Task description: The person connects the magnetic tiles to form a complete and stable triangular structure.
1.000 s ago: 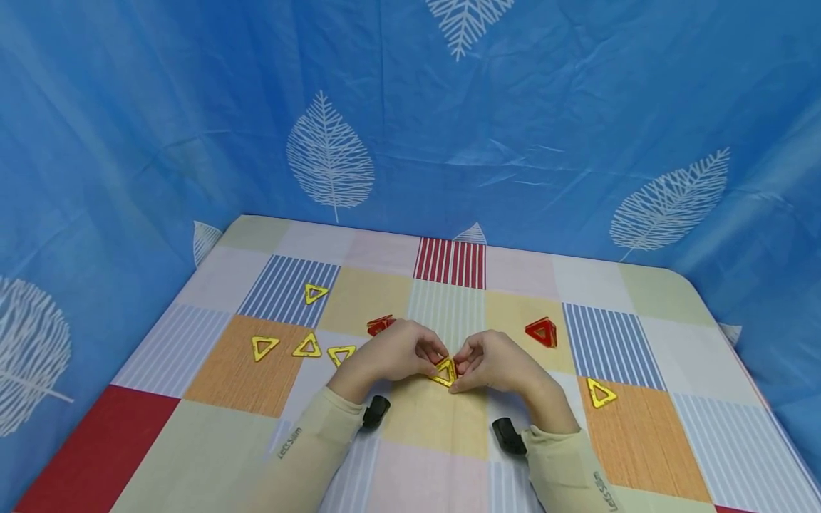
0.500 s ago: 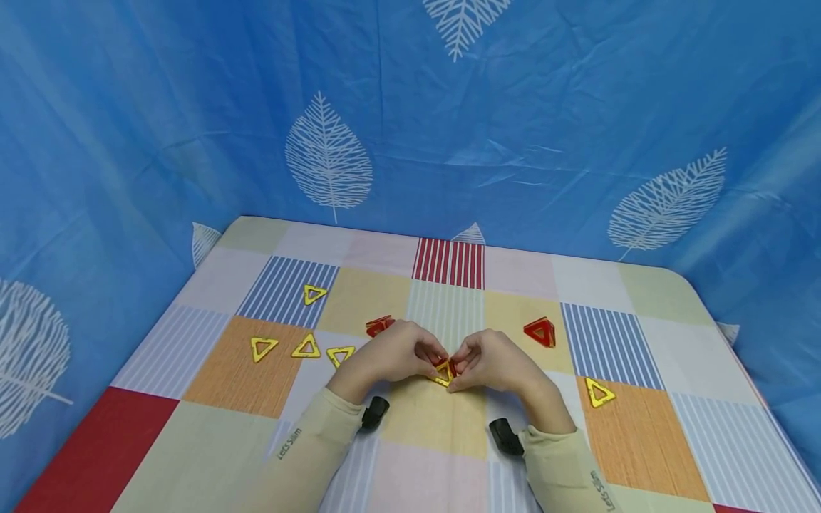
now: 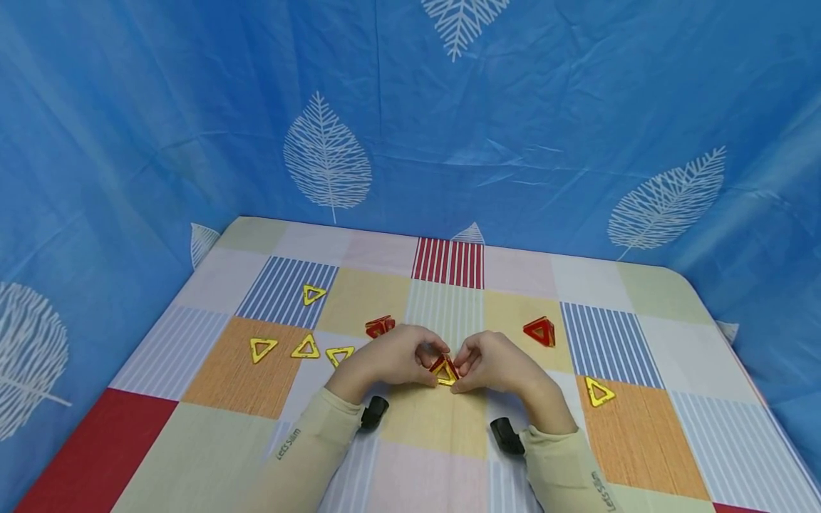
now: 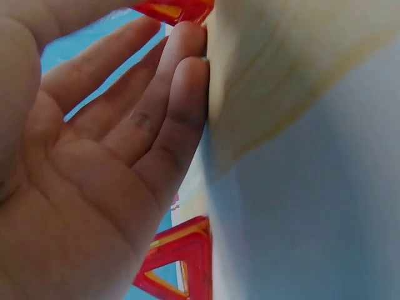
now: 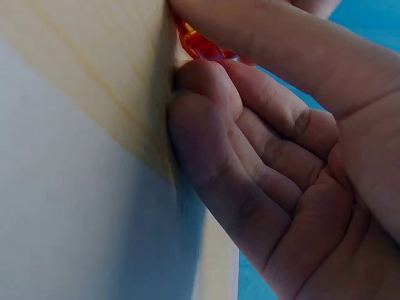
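Note:
Between the two hands, on the patterned cloth, stands a small pyramid of magnetic triangle tiles [image 3: 445,372] with red sides and a yellow tile showing at the front. My left hand [image 3: 399,354] holds its left side with thumb and fingertips; my right hand [image 3: 497,361] holds the right side in the same way. The left wrist view catches only a red corner of the tile pyramid [image 4: 178,11] at the top, by the fingertips. Seen from the right wrist, the red piece [image 5: 201,45] is mostly hidden behind thumb and fingers.
One red tile pyramid [image 3: 380,326] stands behind my left hand, another red pyramid [image 3: 541,332] farther right. Several flat yellow triangle tiles lie left, including one tile [image 3: 314,294] at the back. A single yellow triangle [image 3: 599,392] lies right. A blue curtain [image 3: 513,142] hangs behind.
The yellow tile has tipped back against the red ones, so red edges now show on both its sides. My left fingertips have shifted slightly; the other tiles have stayed put.

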`<state>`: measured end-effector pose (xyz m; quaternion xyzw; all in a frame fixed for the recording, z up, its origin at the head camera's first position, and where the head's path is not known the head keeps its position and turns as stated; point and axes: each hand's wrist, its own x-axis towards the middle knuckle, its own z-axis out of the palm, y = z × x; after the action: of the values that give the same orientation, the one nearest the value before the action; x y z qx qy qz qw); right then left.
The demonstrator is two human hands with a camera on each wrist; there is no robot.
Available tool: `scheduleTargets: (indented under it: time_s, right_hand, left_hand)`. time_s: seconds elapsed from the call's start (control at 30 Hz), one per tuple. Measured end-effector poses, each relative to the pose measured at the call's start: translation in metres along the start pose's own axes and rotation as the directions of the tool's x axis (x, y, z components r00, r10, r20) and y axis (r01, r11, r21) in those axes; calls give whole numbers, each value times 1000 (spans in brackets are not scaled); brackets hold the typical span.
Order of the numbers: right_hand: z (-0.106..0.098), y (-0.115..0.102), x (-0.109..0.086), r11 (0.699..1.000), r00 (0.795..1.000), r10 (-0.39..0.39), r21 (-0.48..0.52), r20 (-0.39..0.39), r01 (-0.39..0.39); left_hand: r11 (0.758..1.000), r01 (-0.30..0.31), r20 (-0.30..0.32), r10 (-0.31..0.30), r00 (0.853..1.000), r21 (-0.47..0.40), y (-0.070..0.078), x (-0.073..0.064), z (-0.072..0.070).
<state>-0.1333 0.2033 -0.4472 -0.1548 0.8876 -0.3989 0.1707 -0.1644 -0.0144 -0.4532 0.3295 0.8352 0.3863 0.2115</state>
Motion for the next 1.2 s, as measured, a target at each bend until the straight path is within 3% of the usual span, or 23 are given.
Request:
scheduleTargets:
  time_s: [0.2, 0.37, 0.6, 1.0, 1.2]
  right_hand:
    - [-3, 3, -1, 1000, 1000, 16, -7, -2, -16]
    - [-4, 4, -1, 999, 1000, -1, -37, -31, -1]
    - [-4, 4, 0, 997, 997, 36, -70, -69, -41]
    - [-4, 4, -2, 996, 998, 28, -83, -61, -33]
    - [-15, 5, -7, 999, 1000, -5, 37, -24, 6]
  left_hand:
    - [997, -26, 51, 23, 998, 69, 0, -2, -2]
    - [992, -45, 34, 41, 999, 115, -1, -1, -3]
    - [987, -31, 28, 27, 999, 158, -1, 1, -1]
    - [992, 42, 23, -45, 999, 119, -1, 1, 3]
    - [993, 60, 20, -63, 998, 97, -4, 0, 2]
